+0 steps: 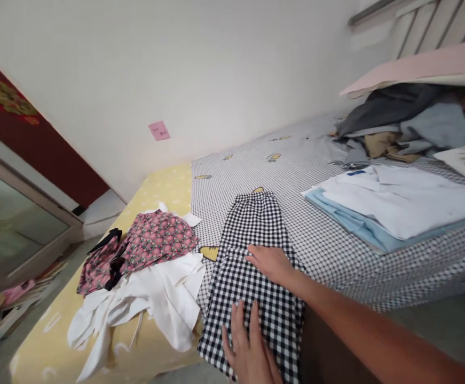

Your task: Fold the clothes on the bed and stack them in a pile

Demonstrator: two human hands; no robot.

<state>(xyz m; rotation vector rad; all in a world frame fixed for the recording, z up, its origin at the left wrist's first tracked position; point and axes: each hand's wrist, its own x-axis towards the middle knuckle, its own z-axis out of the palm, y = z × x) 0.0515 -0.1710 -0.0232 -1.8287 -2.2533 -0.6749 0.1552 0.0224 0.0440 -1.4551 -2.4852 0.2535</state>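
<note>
A black-and-white checked garment (pixel 258 224) with a gathered waistband lies lengthwise on the bed, its lower end at the bed's near edge. A crosswise edge or seam shows near its middle. My right hand (pixel 274 264) reaches in from the right and rests on the cloth by that seam, its fingertips pointing left and partly bent. Lower down, my left hand (pixel 250 344) lies on the garment with its fingers spread and outstretched. To the left are a pink floral garment (pixel 158 237) with black parts and a rumpled white garment (pixel 160 296).
A yellow sheet (pixel 48 341) and a finely checked sheet (pixel 244 165) cover the bed. At right lie a flat white shirt (pixel 400 197) and light-blue cloth (pixel 348 218) under it. Behind them is a heap of dark clothes (pixel 400 109). A pink note (pixel 159 130) is on the wall.
</note>
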